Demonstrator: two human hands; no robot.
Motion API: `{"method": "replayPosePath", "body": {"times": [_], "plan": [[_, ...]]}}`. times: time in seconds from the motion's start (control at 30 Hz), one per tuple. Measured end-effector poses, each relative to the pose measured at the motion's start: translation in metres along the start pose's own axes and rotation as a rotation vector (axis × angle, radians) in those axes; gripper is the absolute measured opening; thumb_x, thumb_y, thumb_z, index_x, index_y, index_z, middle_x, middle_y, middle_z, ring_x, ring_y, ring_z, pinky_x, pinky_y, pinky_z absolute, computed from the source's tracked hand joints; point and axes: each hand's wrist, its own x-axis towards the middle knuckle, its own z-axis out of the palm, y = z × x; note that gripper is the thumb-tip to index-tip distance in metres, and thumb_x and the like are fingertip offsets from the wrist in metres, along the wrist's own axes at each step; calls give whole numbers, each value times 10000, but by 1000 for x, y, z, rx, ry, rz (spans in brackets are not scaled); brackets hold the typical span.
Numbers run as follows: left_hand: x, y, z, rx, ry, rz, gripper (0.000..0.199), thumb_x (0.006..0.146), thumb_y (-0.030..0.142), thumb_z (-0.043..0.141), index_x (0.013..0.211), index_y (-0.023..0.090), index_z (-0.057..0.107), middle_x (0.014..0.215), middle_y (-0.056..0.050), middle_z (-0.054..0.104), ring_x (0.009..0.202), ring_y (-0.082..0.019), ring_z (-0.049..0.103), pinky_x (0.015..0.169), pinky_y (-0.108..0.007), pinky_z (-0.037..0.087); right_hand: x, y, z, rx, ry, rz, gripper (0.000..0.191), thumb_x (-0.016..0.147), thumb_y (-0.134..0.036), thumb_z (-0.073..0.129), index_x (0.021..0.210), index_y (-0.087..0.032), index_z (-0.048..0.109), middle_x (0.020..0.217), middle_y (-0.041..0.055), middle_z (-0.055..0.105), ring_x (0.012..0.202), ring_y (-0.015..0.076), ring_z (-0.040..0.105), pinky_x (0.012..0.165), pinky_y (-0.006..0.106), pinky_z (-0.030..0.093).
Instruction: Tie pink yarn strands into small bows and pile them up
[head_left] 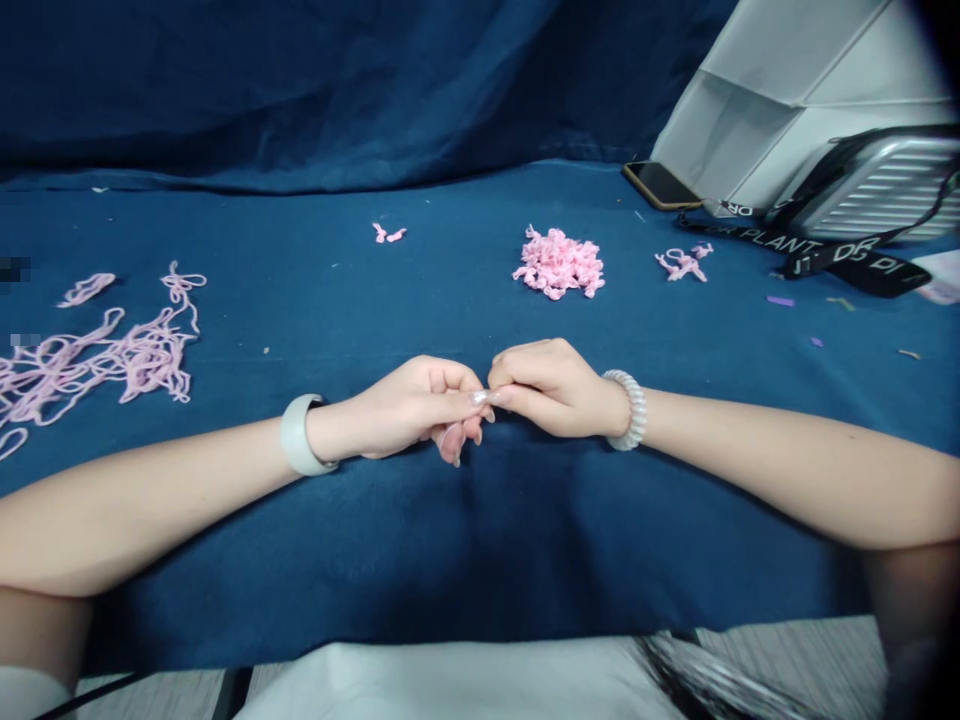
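My left hand (421,408) and my right hand (546,388) meet tip to tip above the blue cloth. Both are closed in a pinch, thumbs pressed against the fingers. Whatever sits between the fingertips is too small or hidden to name. A thin pale pink line shows by the curled lower fingers of my left hand. Beyond my right hand lies a heap of knotted pink yarn pieces (559,264). A small knotted yarn piece (684,264) rests to its right, and a smaller one (388,234) to its left.
Loose, tangled pink yarn (154,355) spreads over the left of the blue cloth (315,300), with a small yarn bundle (88,289) behind it. At the back right are a phone (661,185), a white box (739,130), a ribbed silver case (892,185) and a black lettered strap (825,250).
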Motion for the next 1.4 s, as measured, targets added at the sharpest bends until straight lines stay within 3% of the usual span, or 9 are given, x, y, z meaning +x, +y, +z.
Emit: {"method": "replayPosePath", "body": {"times": [0.27,0.4,0.57,0.8,0.97,1.07,1.2,1.4], "plan": [[2,-2,-2,-96,33,-36,176,744,272,709,771,109,649,685,-28,674,519,-69,604,584,-223,559,0,1,-2,41,116,143,264,880,-214,514,634,-135,565,586,2,613,497,59,527,522,171,403],[3,0,-5,-125,7,-92,250,665,259,775,851,120,681,795,-52,702,573,-71,630,613,-198,555,1,1,-2,7,126,129,254,882,-204,509,647,-134,571,571,-7,600,492,54,525,521,164,403],[2,4,-5,-128,-42,-168,272,571,259,831,714,101,662,738,-55,692,571,-87,630,605,-197,544,1,0,0,-81,134,63,247,884,-208,507,653,-145,566,568,-16,580,489,51,498,510,163,383],[-6,11,4,-151,19,-92,230,574,233,829,674,104,667,668,-19,655,543,-52,582,556,-151,480,1,-4,2,-111,222,13,243,894,-194,484,665,-144,549,569,-11,554,504,57,497,512,167,385],[-5,12,4,-120,20,-61,233,612,268,807,700,99,673,758,-50,688,654,-79,625,651,-172,495,1,-3,2,-120,275,15,240,892,-194,491,663,-143,543,568,-15,540,508,59,492,514,174,386],[-6,12,4,-68,80,-101,243,641,293,786,701,110,639,744,-62,699,724,-129,662,661,-211,525,2,-1,1,-107,300,52,255,894,-211,495,652,-144,537,556,-22,530,500,57,488,511,175,385],[-8,12,6,85,193,-92,202,696,288,740,735,119,635,652,-43,684,608,-115,649,555,-192,525,2,2,-1,-90,340,127,282,896,-239,496,631,-150,528,540,-30,525,477,58,478,509,185,388],[-11,9,5,192,238,-51,163,714,273,719,789,133,682,698,-48,692,652,-125,650,542,-187,543,1,4,-2,-84,349,176,272,895,-250,499,644,-152,535,536,-29,530,474,61,480,511,192,389]]}}
